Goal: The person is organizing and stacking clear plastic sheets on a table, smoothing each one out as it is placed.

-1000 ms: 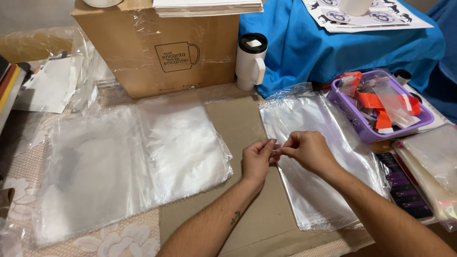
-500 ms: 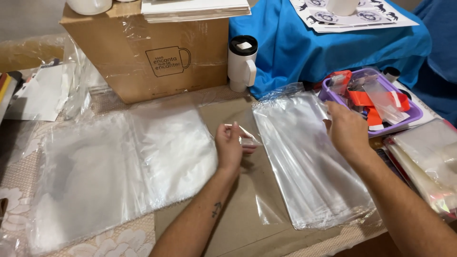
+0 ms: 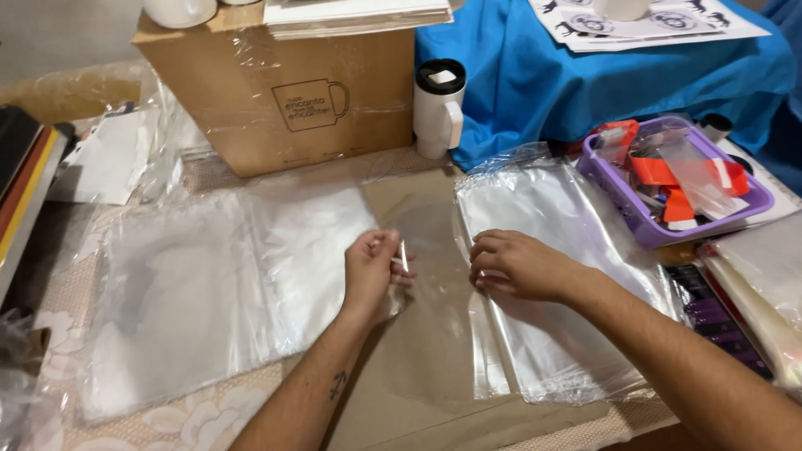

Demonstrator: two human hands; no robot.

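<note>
My left hand (image 3: 373, 269) pinches a thin clear strip, with a see-through plastic bag (image 3: 426, 276) lying between my two hands on brown paper (image 3: 418, 367). My right hand (image 3: 520, 266) lies with curled fingers on the left edge of a stack of clear bags (image 3: 568, 284) on the right. A second pile of clear bags (image 3: 217, 284) spreads out to the left of my left hand.
A cardboard box (image 3: 284, 92) stands at the back, a white lidded mug (image 3: 439, 108) beside it. Blue cloth (image 3: 601, 75) covers the back right. A purple tray (image 3: 735, 213) holds orange and clear pieces. More packets sit at the right edge, and books at the left edge (image 3: 21, 192).
My hands came apart from the middle. The left drew a clear bag leftward with the strip; the right went toward the tray, then came back down onto the right stack's edge.
</note>
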